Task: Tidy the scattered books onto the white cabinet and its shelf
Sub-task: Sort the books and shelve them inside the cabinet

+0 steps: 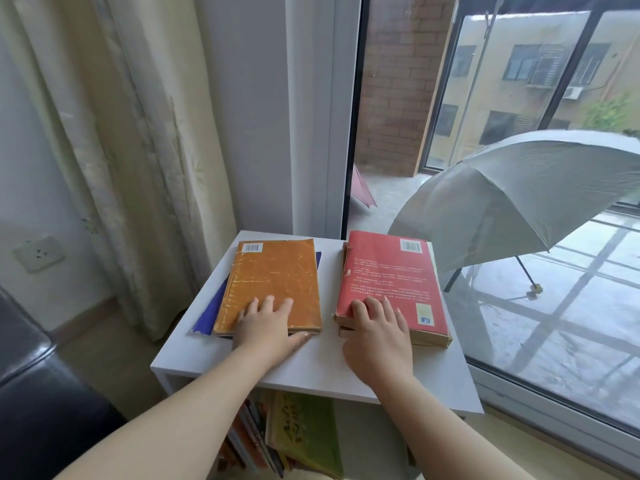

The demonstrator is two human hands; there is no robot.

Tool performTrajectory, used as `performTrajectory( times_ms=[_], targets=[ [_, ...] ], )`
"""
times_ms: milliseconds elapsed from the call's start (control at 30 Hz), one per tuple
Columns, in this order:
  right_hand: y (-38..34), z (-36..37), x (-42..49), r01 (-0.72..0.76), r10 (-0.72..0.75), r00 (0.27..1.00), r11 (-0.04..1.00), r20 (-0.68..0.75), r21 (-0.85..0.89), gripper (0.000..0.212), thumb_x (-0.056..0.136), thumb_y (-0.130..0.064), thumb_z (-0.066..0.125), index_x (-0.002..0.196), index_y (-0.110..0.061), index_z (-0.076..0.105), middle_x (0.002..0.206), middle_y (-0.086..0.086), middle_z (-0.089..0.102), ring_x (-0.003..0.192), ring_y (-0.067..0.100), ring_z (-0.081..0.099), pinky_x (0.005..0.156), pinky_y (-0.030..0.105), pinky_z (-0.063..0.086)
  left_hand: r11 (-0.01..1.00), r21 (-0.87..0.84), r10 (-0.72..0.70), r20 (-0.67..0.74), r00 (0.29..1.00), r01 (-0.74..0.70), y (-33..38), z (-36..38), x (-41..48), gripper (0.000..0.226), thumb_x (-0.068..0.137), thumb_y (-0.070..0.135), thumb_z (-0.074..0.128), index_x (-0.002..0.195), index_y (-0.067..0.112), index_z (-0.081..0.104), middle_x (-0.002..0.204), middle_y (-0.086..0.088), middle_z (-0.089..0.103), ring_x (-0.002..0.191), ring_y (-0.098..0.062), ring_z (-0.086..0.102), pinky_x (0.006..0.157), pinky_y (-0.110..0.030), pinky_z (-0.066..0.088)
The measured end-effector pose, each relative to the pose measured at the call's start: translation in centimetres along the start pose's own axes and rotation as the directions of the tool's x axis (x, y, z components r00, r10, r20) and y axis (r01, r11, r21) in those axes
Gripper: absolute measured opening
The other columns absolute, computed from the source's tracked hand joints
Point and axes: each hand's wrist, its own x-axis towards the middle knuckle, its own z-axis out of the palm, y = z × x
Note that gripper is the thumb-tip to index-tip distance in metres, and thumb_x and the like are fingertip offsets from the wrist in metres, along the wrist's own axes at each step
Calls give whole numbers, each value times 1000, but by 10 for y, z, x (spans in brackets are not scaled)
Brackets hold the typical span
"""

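Beside a window, the white cabinet carries two piles of books: an orange book on a blue one, and a red book on a tan one. The left hand lies flat on the orange cover and the right hand rests on the red, fingers loosely spread, neither gripping. More books stand on the one shelf below, too crowded to count.

Soft daylight from the window, wide-angle bowing at edges.
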Motion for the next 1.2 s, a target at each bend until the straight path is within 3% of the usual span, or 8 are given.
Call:
performTrajectory(
  times_ms=[133,300,533,633,733,867,1067,1200],
  targets=[
    [6,-5,4,6,-7,1000,999,-14,-36,50,90,-34,43,137,-28,27,143,-3,32,136,22,24,111,35,19,995,96,38,-8,999,-37,4,-4,-2,72,91,62,34,148,24,13,155,-9,19,142,-36,15,113,-46,22],
    [14,-14,17,-72,107,970,984,216,-165,73,93,-53,41,146,-44,-9,158,12,-2,144,38,-2,117,46,5,991,101,83,27,996,-86,-7,-3,-7,71,92,59,33,150,25,7,157,-7,13,144,-33,11,115,-45,18],
    [1,-19,27,28,80,953,938,292,-347,71,98,-41,42,143,-50,-12,155,23,3,138,54,9,108,62,21,985,91,139,83,987,-146,-17,-21,2,66,87,62,41,142,30,26,140,-2,35,123,-24,42,95,-36,43],
    [-1,-19,30,49,69,952,927,300,-371,66,100,-35,41,143,-52,-7,156,19,-1,136,57,9,105,65,21,981,102,159,89,983,-168,-19,-23,4,64,88,61,42,142,32,26,142,-2,35,122,-23,43,93,-34,44],
    [-1,-18,30,63,69,946,919,317,-389,67,100,-32,40,143,-52,-7,157,13,-11,136,58,7,106,67,19,984,67,161,87,983,-167,-21,-18,1,61,92,53,40,147,34,20,151,-1,26,133,-24,33,103,-37,40],
    [-3,-17,24,92,23,962,910,271,-405,57,100,-26,40,143,-43,7,156,20,5,133,60,15,105,67,22,986,5,164,98,982,-165,-25,-13,-5,58,96,48,37,148,37,14,157,1,13,145,-26,11,114,-42,26],
    [-19,-15,10,121,-16,973,882,228,-456,33,99,-16,44,128,-16,29,144,37,25,123,61,34,100,63,35,988,-35,156,96,983,-153,-28,-6,-7,58,96,48,37,148,39,12,158,3,8,146,-25,5,116,-43,21],
    [-14,-22,4,179,-91,973,881,214,-438,32,99,-12,41,129,-16,30,135,30,39,118,48,47,97,54,42,987,-40,161,103,982,-158,-30,-6,-7,58,96,48,36,148,39,11,158,3,7,146,-24,4,115,-43,20]
  ],
)
